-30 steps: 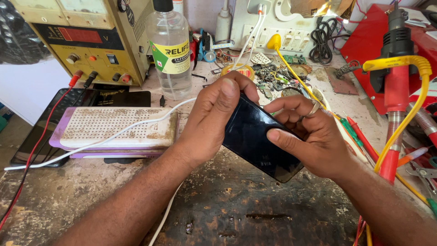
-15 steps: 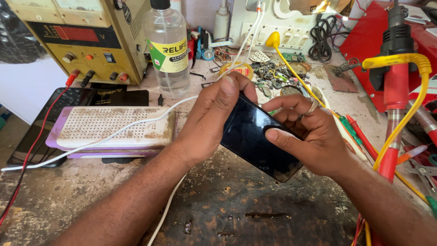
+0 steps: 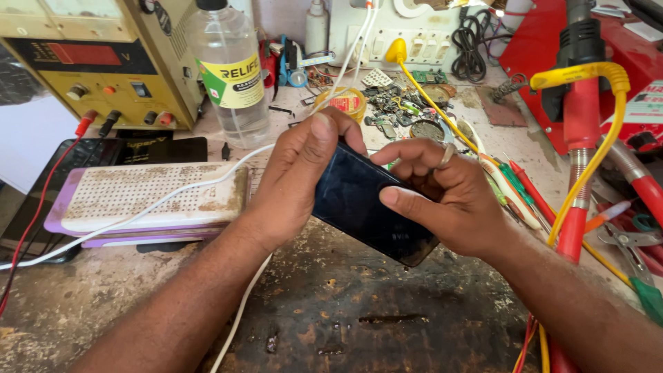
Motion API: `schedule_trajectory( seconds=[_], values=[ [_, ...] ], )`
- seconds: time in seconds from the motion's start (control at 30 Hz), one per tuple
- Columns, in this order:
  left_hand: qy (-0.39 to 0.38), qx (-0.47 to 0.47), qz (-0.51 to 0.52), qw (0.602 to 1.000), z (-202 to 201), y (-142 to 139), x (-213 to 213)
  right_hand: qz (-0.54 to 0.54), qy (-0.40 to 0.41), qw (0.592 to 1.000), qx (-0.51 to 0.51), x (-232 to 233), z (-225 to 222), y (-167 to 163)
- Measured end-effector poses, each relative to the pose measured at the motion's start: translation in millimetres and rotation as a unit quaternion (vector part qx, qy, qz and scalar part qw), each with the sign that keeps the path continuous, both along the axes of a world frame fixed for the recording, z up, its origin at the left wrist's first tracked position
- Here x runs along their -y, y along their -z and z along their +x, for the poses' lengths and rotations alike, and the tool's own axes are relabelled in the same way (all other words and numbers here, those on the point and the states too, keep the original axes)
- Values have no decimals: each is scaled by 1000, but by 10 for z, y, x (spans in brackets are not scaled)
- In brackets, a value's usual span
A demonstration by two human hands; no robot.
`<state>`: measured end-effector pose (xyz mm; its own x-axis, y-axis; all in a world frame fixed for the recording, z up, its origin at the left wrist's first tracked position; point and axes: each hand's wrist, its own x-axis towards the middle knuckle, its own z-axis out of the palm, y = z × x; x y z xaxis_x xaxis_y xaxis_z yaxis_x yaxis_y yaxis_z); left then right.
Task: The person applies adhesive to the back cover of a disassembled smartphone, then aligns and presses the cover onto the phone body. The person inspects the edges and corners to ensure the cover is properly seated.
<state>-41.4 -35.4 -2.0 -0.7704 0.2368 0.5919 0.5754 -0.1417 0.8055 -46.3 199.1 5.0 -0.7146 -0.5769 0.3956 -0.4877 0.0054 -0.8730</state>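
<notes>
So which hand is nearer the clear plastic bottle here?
Left. The left hand grips the upper end of the dark phone, just below and right of the clear bottle. The right hand holds the phone's other side, farther right of the bottle.

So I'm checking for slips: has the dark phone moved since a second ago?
No. The dark phone stays between both hands, same tilt, just right of the white perforated box.
</notes>
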Motion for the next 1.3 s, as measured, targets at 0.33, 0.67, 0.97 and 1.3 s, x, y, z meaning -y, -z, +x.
schedule_trajectory(
  seconds=[0.33,0.67,0.97,1.3],
  values=[
    [-30,-18,-34,999,33,-34,31,8,-4,1000,-30,32,30,0],
    [-27,-7,-34,999,58,-61,18,5,-9,1000,-24,27,26,-15],
    [-26,-19,-35,999,58,-62,21,32,14,998,-59,9,36,-34],
    [-19,-20,-23,999,59,-77,9,24,3,998,-50,9,41,-46]
  ],
)
